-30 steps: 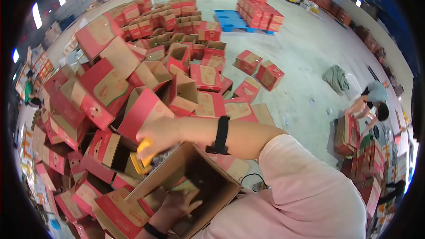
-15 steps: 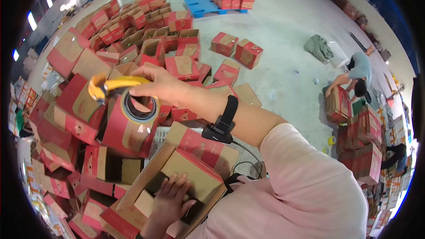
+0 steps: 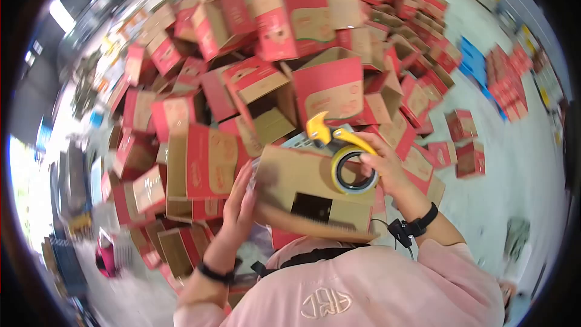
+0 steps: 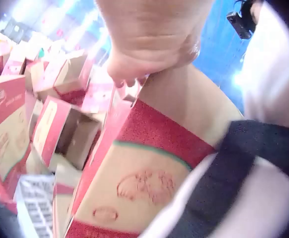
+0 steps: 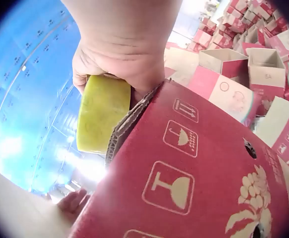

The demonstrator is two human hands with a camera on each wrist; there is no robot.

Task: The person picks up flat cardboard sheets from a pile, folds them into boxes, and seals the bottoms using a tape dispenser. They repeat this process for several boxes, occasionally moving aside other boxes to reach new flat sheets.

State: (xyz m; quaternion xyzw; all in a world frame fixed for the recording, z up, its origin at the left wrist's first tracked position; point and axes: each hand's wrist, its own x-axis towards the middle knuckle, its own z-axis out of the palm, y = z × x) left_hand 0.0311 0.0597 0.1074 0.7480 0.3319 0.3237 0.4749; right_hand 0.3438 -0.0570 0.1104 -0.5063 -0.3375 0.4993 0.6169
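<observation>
A cardboard box (image 3: 284, 172) stands against the person's front, brown flaps folded partly over its top and a dark gap between them. The left hand (image 3: 239, 203) lies along the box's left side, fingers fairly straight; the left wrist view has this hand (image 4: 154, 44) at the top edge of the red-and-tan box (image 4: 134, 188). Above the right flap, the right hand (image 3: 387, 166) grips a yellow-handled tape dispenser (image 3: 357, 140) with its tape roll (image 3: 336, 172). The right wrist view shows the roll's yellow-green outer face (image 5: 102, 116) beside the red box wall (image 5: 209, 148).
Many red-and-tan boxes (image 3: 327, 88) lie piled ahead and to the left. Two loose boxes (image 3: 471, 158) sit on the floor at right, near a blue pallet (image 3: 473, 60) and stacked boxes (image 3: 505, 79). A greenish cloth heap (image 3: 517, 236) lies farther right.
The left hand has come out of the box to its side. The right hand has brought the dispenser over the box top. Flaps now partly cover the opening, and the head view has turned left.
</observation>
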